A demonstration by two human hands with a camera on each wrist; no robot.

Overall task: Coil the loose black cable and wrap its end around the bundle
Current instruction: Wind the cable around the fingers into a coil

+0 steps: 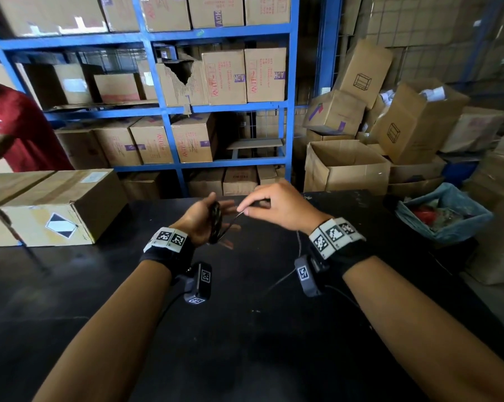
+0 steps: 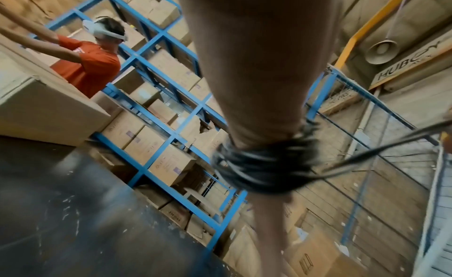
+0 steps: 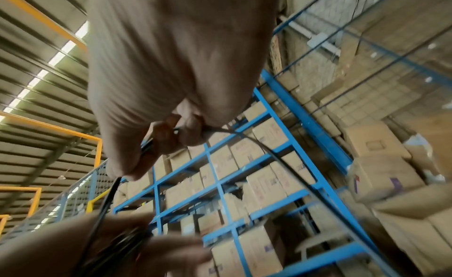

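Observation:
The black cable is wound in several turns into a coil [image 1: 216,219] around my left hand [image 1: 197,219], which is held palm-up above the black table [image 1: 245,343] with straight fingers. In the left wrist view the coil [image 2: 264,165] rings the hand [image 2: 257,87], and a taut strand [image 2: 391,145] leaves it to the right. My right hand [image 1: 274,207] pinches that strand [image 1: 230,221] between thumb and forefinger, just right of the coil. In the right wrist view the cable passes through the right hand [image 3: 159,68], and its tail [image 3: 269,153] curves away downward. The tail [image 1: 282,278] trails onto the table.
Taped cardboard boxes [image 1: 56,204] sit on the table's left end. A person in a red shirt [image 1: 21,132] works beyond them. Blue shelving [image 1: 169,111] full of cartons stands behind the table. Open cartons [image 1: 346,166] and a blue-lined bin [image 1: 442,216] stand at the right.

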